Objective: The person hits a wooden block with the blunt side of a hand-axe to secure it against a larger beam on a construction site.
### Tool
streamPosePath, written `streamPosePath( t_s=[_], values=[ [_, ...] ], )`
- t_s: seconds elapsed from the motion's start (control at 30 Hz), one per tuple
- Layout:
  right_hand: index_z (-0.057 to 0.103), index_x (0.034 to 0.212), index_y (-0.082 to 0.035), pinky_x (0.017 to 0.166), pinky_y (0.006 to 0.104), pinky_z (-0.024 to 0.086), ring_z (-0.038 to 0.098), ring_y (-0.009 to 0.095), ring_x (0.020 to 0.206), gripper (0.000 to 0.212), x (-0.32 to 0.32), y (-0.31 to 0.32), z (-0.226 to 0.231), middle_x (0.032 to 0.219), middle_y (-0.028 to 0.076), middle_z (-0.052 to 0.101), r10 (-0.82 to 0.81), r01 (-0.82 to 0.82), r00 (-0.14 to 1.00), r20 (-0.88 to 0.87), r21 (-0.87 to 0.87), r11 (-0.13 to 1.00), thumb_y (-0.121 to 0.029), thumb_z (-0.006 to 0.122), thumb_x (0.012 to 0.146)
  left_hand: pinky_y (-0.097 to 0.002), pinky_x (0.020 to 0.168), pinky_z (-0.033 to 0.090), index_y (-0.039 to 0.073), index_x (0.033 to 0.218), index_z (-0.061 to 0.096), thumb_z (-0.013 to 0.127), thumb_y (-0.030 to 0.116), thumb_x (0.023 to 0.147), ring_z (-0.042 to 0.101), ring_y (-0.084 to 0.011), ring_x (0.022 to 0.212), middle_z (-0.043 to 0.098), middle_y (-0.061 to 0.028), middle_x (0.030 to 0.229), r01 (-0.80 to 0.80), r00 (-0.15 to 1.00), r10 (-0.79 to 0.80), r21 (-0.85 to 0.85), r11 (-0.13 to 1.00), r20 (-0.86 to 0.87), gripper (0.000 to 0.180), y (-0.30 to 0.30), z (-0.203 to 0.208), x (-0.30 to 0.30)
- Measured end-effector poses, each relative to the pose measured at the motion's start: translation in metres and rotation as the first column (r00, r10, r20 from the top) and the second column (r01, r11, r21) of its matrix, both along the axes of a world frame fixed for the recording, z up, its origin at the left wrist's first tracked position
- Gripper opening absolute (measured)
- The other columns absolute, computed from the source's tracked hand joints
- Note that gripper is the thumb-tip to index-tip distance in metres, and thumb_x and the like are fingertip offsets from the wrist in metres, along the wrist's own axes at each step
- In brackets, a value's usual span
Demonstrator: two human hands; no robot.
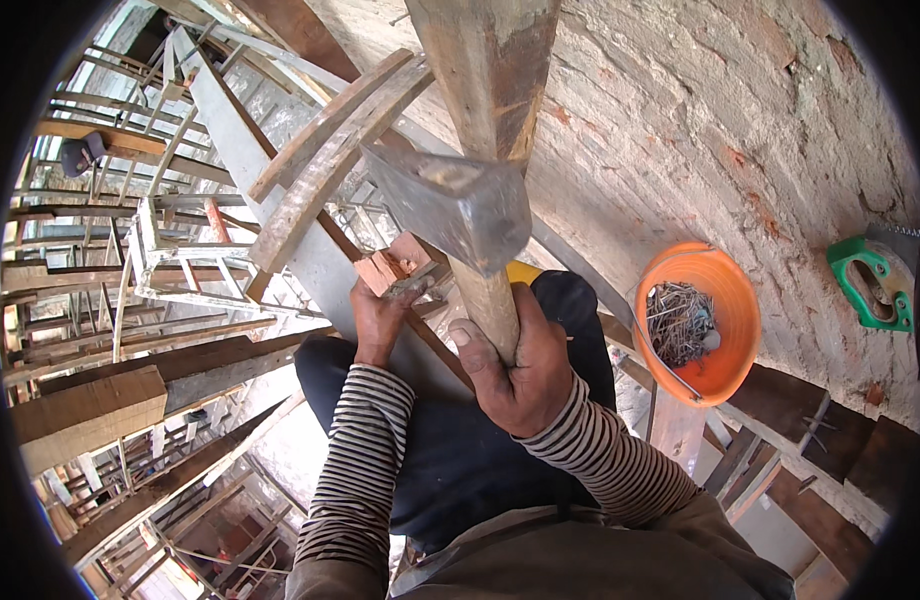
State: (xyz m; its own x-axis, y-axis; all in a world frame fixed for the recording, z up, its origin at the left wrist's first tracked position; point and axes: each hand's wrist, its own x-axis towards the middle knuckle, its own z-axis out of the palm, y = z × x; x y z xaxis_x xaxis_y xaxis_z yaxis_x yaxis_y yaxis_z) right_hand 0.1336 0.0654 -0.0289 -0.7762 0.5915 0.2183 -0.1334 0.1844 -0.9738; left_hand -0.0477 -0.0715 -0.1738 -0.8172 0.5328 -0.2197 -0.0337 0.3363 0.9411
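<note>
My right hand (525, 365) is wrapped around the pale wooden handle of a hatchet (460, 215). Its broad grey wedge-shaped metal head is raised in front of me, above the work. Lower and to the left, my left hand (380, 315) grips a short reddish wood block (380, 270) with a freshly cut face. That block is near a long grey plank (325, 275) running away from me, over my dark trousers. The hatchet head and handle cover part of the space beside the block, so its far side is hidden.
An orange bucket (745, 330) with nails stands on the right, below a rough brick wall (700, 130). A green-handled saw (870, 285) lies beside the wall. A timber post (485, 70) rises ahead. Loose curved battens (330, 160) cross the plank; roof beams (90, 415) span open drops at left.
</note>
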Motion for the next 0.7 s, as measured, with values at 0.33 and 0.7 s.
streamPosePath(
  t_s=[0.33, 0.7],
  values=[
    [0.052, 0.117, 0.007, 0.060, 0.0409, 0.055, 0.073, 0.037, 0.072, 0.039, 0.000, 0.004, 0.003, 0.079, 0.022, 0.067, 0.005, -0.004, 0.999, 0.035, -0.023, 1.000, -0.024, 0.068, 0.100, -0.0300, 0.082, 0.057, 0.001, 0.112, 0.064, 0.088, 0.005, 0.078, 0.068, -0.0138, 0.093, 0.071, -0.0059, 0.108, 0.014, 0.995, -0.016, -0.018, 1.000, -0.097, 0.042, -0.003, -0.004, -0.004],
    [0.052, 0.120, 0.008, 0.062, 0.0363, 0.054, 0.072, 0.030, 0.069, 0.032, -0.001, 0.003, 0.009, 0.080, 0.018, 0.067, -0.018, 0.019, 1.000, 0.012, -0.036, 0.999, -0.015, 0.064, 0.100, -0.0303, 0.083, 0.057, 0.002, 0.115, 0.063, 0.082, -0.003, 0.077, 0.067, -0.0141, 0.093, 0.070, -0.0035, 0.104, 0.005, 0.998, -0.003, 0.024, 1.000, -0.070, 0.042, -0.012, -0.017, -0.004]
  ],
)
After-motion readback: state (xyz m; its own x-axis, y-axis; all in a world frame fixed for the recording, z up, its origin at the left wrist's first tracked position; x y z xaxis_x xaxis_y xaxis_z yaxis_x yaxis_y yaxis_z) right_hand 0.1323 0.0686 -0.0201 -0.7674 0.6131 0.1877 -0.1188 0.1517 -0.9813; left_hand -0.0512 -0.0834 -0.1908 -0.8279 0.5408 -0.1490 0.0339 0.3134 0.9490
